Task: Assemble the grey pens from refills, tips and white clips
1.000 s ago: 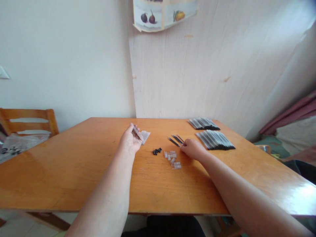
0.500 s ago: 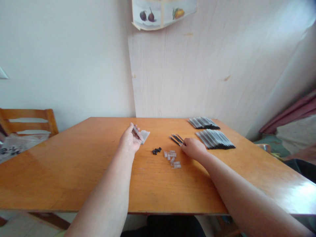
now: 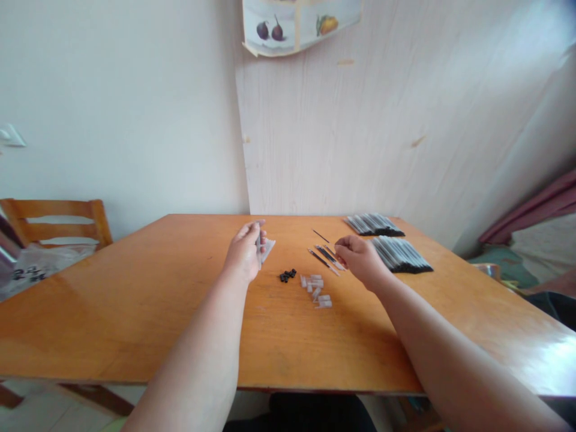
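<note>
My left hand (image 3: pixel 243 251) is closed around a clear pen barrel (image 3: pixel 258 247), held nearly upright above the table. Just behind it lie several more clear barrels (image 3: pixel 269 247), partly hidden by the fingers. My right hand (image 3: pixel 355 255) pinches a thin black pen refill (image 3: pixel 321 236), whose tip points up and left. Under that hand several refills (image 3: pixel 320 259) rest on the table. Between my hands sit small black plugs (image 3: pixel 287 276) in a heap and, nearer to me, loose clear pen caps (image 3: pixel 317 288).
Two rows of pens with black ends, one farther back (image 3: pixel 375 224) and one nearer (image 3: pixel 402 255), lie on the right of the wooden table (image 3: pixel 135 306). A wooden chair (image 3: pixel 54 230) with a plastic bag stands at the left. The wall rises behind the table.
My right hand has lifted a refill from the group on the table, raising it slightly. My left hand has turned the barrel more upright. The view has shifted a little.
</note>
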### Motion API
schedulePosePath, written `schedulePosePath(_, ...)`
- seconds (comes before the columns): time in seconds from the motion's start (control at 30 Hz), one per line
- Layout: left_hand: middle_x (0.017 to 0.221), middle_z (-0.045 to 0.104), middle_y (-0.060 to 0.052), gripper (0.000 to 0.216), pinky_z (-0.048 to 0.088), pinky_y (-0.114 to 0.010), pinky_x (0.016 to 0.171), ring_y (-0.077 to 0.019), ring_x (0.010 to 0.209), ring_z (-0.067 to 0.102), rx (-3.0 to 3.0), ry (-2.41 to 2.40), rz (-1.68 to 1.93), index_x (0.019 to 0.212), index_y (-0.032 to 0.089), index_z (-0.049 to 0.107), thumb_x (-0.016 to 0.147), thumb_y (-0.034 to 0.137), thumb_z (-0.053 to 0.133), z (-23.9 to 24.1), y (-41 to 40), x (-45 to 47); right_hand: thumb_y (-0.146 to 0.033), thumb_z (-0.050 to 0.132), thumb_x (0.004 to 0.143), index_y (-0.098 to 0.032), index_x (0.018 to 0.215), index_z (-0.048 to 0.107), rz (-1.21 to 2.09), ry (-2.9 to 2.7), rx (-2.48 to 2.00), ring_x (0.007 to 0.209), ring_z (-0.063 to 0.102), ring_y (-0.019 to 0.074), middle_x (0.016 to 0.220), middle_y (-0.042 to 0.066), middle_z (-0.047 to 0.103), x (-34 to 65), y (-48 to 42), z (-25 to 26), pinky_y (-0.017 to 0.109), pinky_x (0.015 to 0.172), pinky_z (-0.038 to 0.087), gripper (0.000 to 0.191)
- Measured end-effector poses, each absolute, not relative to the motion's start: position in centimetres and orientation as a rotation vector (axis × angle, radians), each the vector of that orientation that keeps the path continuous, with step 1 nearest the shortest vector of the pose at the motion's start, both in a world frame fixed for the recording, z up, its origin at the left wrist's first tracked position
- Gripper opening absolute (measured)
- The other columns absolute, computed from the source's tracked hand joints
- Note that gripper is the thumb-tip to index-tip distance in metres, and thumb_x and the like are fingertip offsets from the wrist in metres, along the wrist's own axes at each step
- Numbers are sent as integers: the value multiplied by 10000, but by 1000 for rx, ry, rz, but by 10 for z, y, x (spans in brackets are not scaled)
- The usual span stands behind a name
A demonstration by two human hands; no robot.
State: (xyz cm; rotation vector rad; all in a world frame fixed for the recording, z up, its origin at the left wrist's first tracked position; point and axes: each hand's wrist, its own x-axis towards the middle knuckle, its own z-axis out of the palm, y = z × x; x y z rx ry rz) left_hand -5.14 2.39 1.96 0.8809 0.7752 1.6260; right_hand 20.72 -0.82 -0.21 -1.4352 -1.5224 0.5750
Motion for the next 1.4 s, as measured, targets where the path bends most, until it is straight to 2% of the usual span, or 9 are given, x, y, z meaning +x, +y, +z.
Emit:
schedulePosePath(0.07, 703, 607, -15, 99, 333, -138, 460, -61, 548, 504, 972, 782, 1607, 886, 169, 685, 791, 180, 662, 18, 21, -48, -396, 609, 761, -183, 815, 571, 850, -1391, -1196, 522, 424, 95, 611, -20, 532, 207, -12, 1, 232, 504, 317, 223)
schedulePosePath(0.17, 744, 652, -35, 111, 416, -144, 580, -89, 667, 576, 1026, 806, 1504, 836, 168, 698, 739, 116, 696, 15, 17, -41, -391, 697, 707, -181, 785, 569, 1124, -1262, -956, 517, 383, 79, 611, -30, 486, 207, -19, 9, 218, 469, 279, 258)
schedulePosePath(0.3, 859, 703, -49, 166, 458, -213, 799, -142, 877, 624, 1244, 871, 1434, 765, 185, 709, 687, 38, 699, 12, 14, -34, -329, 730, 685, -183, 746, 545, 1277, -1177, -838, 497, 327, 62, 594, -47, 424, 211, -25, 18, 206, 437, 208, 244)
schedulePosePath(0.43, 883, 714, -40, 179, 440, -248, 875, -156, 889, 625, 1536, 974, 1384, 760, 205, 726, 683, 46, 693, 10, 12, -33, -253, 715, 681, -192, 753, 525, 1335, -1159, -782, 474, 282, 56, 565, -63, 390, 213, -25, 19, 205, 429, 165, 213)
schedulePosePath(0.7, 828, 716, -27, 190, 455, -341, 910, -210, 873, 626, 1725, 1014, 1309, 743, 234, 735, 651, 76, 684, 7, 12, -32, -242, 736, 654, -193, 808, 530, 1386, -1154, -805, 468, 299, 54, 555, -67, 421, 209, -26, 18, 197, 427, 153, 262)
schedulePosePath(0.87, 797, 703, -25, 197, 459, -322, 871, -196, 829, 616, 1922, 1001, 1279, 751, 244, 741, 683, 82, 650, 5, 13, -32, -244, 729, 670, -188, 807, 537, 1413, -1142, -795, 467, 302, 46, 562, -62, 444, 210, -24, 16, 192, 426, 154, 242)
schedulePosePath(1.07, 689, 659, -14, 249, 445, -311, 858, -195, 799, 595, 1936, 979, 1228, 693, 246, 736, 611, 19, 673, 4, 12, -30, -238, 710, 694, -181, 783, 535, 1412, -1174, -796, 438, 252, 39, 532, -72, 417, 211, -23, 13, 196, 418, 141, 205)
schedulePosePath(1.3, 734, 695, -21, 216, 477, -302, 706, -188, 712, 602, 2007, 981, 1040, 764, 240, 748, 664, 87, 632, -3, 9, -26, -281, 715, 691, -186, 734, 511, 1418, -1129, -783, 435, 253, 44, 520, -78, 388, 213, -19, 13, 197, 405, 154, 230)
schedulePosePath(1.4, 690, 683, -13, 197, 479, -288, 689, -181, 701, 604, 2037, 979, 1004, 763, 227, 745, 667, 103, 625, -2, 6, -25, -285, 729, 677, -190, 731, 506, 1427, -1108, -783, 430, 251, 45, 510, -82, 378, 212, -19, 14, 199, 399, 150, 248)
